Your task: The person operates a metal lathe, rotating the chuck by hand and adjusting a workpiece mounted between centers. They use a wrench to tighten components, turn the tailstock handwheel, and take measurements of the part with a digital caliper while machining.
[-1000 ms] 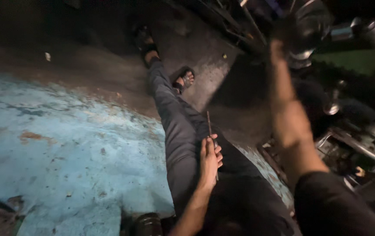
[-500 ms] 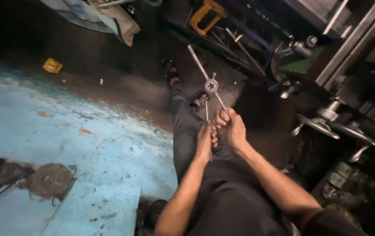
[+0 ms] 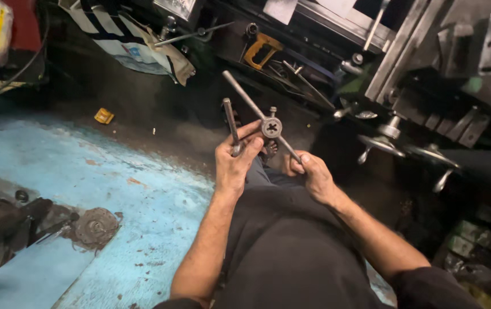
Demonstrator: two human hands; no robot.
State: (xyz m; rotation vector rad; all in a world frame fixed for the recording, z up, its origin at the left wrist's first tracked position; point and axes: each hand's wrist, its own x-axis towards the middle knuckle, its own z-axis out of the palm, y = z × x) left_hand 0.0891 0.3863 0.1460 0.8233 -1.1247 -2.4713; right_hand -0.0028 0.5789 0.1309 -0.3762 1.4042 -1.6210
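The left hand [image 3: 235, 163] is closed around a metal rod [image 3: 230, 125], held upright, its fingers also touching the round hub of the die stock [image 3: 271, 127]. The right hand [image 3: 313, 174] pinches the lower end of the die stock's long handle [image 3: 244, 94], which runs diagonally up and left from the hub. Both things are held in the air above the person's lap, over dark trousers [image 3: 291, 246], with the blue floor [image 3: 85, 189] to the left and a lathe [image 3: 428, 86] to the right. Risk: the right grip sits at the very end of the handle, so the tool can pivot on the hub and drop onto the legs or floor if the left fingers release it. Risk: the left hand carries two things at once; the rod may slip if that grip shifts to steady the hub. The rod's tip appears close to the hub, though whether it meets the die cannot be told. Compared with half a second ago, the hands are further apart, the right hand has moved down the handle, and the view is closer, so the tool appears larger.
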